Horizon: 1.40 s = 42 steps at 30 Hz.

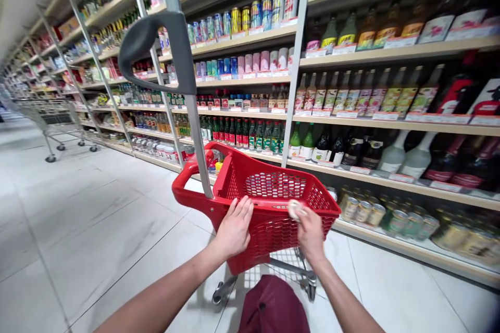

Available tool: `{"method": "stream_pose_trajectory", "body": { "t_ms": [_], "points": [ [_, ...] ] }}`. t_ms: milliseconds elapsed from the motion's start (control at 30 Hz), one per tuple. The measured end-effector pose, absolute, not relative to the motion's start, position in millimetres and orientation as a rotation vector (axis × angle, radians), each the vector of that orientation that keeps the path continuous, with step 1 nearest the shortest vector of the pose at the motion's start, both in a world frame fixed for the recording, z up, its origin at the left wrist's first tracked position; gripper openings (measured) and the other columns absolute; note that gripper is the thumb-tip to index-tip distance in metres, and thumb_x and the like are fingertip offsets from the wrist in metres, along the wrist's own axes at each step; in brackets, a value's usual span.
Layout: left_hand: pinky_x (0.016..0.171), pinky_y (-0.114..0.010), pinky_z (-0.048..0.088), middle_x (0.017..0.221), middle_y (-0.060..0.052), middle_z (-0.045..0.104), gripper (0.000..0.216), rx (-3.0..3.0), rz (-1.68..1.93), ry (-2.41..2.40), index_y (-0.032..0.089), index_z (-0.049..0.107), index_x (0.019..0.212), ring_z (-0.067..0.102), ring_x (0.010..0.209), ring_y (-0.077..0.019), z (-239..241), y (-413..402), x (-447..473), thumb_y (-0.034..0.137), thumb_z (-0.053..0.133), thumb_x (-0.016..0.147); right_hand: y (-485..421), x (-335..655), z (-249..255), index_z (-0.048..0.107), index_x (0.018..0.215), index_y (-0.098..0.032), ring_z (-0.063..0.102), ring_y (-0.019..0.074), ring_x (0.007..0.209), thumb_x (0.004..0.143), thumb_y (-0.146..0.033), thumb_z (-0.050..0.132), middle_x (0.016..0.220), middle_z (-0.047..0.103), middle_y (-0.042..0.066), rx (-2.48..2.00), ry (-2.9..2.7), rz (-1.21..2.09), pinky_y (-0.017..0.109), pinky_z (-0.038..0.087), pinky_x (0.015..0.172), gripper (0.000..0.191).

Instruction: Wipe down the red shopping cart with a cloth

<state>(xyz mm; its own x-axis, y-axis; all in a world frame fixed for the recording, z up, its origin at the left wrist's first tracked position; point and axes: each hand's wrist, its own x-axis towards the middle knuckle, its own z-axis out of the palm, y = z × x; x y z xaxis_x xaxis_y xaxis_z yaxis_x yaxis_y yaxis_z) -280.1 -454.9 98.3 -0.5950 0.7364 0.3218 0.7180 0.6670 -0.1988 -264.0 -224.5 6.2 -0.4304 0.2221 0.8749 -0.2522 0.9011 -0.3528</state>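
A red plastic shopping cart with perforated sides stands before me, its basket seemingly bare inside. My left hand lies flat against its near side, fingers stretched out just under the rim. At the rim farther right, my right hand grips a crumpled white cloth, blurred by motion; it could be a tissue. A tall metal pole with a dark grey loop handle rises from the cart's left end. Beside it curves the red push handle.
Shelves of cans and bottles run along the far side of the cart. Canned drink packs fill the bottom right shelf. A metal shopping cart stands down the aisle on the left. Pale tiles cover the floor.
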Motion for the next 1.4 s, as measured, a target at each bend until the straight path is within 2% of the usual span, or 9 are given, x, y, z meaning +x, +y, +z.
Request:
{"method": "stream_pose_trajectory", "body": {
  "t_ms": [100, 233, 400, 567, 733, 900, 1067, 1233, 1400],
  "points": [
    [0.11, -0.042, 0.006, 0.14, -0.015, 0.031, 0.069, -1.145, 0.042, -2.486, 0.006, 0.026, 0.134, 0.013, 0.134, -0.025, 94, -447, -285, 0.026, 0.046, 0.071, -174, -260, -3, 0.063, 0.091, -0.016, 0.046, 0.0216, 0.095, 0.078, -0.013, 0.039, 0.102, 0.05, 0.01, -0.217, -1.882, 0.478, 0.041, 0.041, 0.082, 0.028],
    [0.11, -0.041, 0.008, 0.137, -0.014, 0.036, 0.064, -1.098, -0.016, -2.472, 0.008, 0.032, 0.131, 0.02, 0.132, -0.025, 91, -435, -291, 0.027, 0.046, 0.072, -181, -266, -18, 0.063, 0.092, -0.017, 0.045, 0.02, 0.095, 0.08, -0.013, 0.039, 0.103, 0.051, 0.01, -0.039, -1.981, 0.456, 0.036, 0.042, 0.082, 0.028],
    [0.11, -0.041, 0.01, 0.133, -0.014, 0.041, 0.06, -1.111, -0.033, -2.438, 0.007, 0.037, 0.128, 0.026, 0.129, -0.0249, 91, -436, -295, 0.022, 0.045, 0.07, -202, -255, -50, 0.065, 0.082, -0.021, 0.049, 0.0168, 0.079, 0.078, -0.008, 0.039, 0.089, 0.056, 0.005, 0.104, -2.2, 0.433, 0.029, 0.044, 0.069, 0.03],
    [0.108, -0.045, 0.011, 0.129, -0.013, 0.045, 0.057, -1.126, -0.078, -2.399, 0.009, 0.041, 0.125, 0.031, 0.126, -0.025, 92, -447, -303, 0.02, 0.043, 0.069, -177, -243, -31, 0.065, 0.091, -0.02, 0.047, 0.0207, 0.097, 0.081, -0.013, 0.044, 0.101, 0.055, 0.008, 0.03, -2.002, 0.382, 0.036, 0.042, 0.08, 0.025],
    [0.106, -0.048, 0.015, 0.124, -0.013, 0.05, 0.055, -1.16, -0.18, -2.342, 0.01, 0.045, 0.122, 0.037, 0.121, -0.0262, 92, -451, -309, 0.018, 0.043, 0.068, -174, -226, -37, 0.064, 0.089, -0.022, 0.05, 0.0171, 0.085, 0.081, -0.01, 0.04, 0.092, 0.057, 0.006, 0.197, -2.195, 0.306, 0.03, 0.045, 0.07, 0.028],
    [0.103, -0.053, 0.019, 0.12, -0.013, 0.053, 0.054, -1.166, -0.279, -2.274, 0.014, 0.046, 0.12, 0.042, 0.117, -0.0273, 92, -451, -307, 0.014, 0.043, 0.066, -175, -225, -30, 0.063, 0.093, -0.02, 0.047, 0.0214, 0.098, 0.081, -0.013, 0.045, 0.101, 0.055, 0.009, 0.103, -1.961, 0.294, 0.038, 0.043, 0.081, 0.023],
    [0.103, -0.053, 0.02, 0.12, -0.013, 0.054, 0.055, -1.224, -0.285, -2.262, 0.013, 0.047, 0.12, 0.042, 0.117, -0.0278, 91, -449, -302, 0.013, 0.043, 0.065, -183, -219, -33, 0.064, 0.089, -0.021, 0.051, 0.0179, 0.088, 0.082, -0.01, 0.04, 0.091, 0.058, 0.006, 0.194, -2.115, 0.266, 0.031, 0.046, 0.071, 0.027],
    [0.103, -0.053, 0.019, 0.12, -0.011, 0.054, 0.055, -1.231, -0.31, -2.258, 0.015, 0.048, 0.119, 0.042, 0.117, -0.0267, 91, -445, -298, 0.013, 0.043, 0.064, -204, -227, -7, 0.063, 0.096, -0.02, 0.047, 0.021, 0.101, 0.081, -0.01, 0.046, 0.1, 0.056, 0.008, 0.173, -1.897, 0.322, 0.038, 0.043, 0.084, 0.025],
    [0.104, -0.052, 0.02, 0.121, -0.013, 0.054, 0.055, -1.281, -0.306, -2.262, 0.012, 0.048, 0.118, 0.041, 0.118, -0.026, 93, -436, -293, 0.013, 0.043, 0.063, -222, -222, -4, 0.064, 0.092, -0.02, 0.049, 0.0189, 0.092, 0.084, -0.01, 0.04, 0.093, 0.059, 0.006, 0.264, -2.031, 0.265, 0.034, 0.045, 0.078, 0.027]
  ]
}}
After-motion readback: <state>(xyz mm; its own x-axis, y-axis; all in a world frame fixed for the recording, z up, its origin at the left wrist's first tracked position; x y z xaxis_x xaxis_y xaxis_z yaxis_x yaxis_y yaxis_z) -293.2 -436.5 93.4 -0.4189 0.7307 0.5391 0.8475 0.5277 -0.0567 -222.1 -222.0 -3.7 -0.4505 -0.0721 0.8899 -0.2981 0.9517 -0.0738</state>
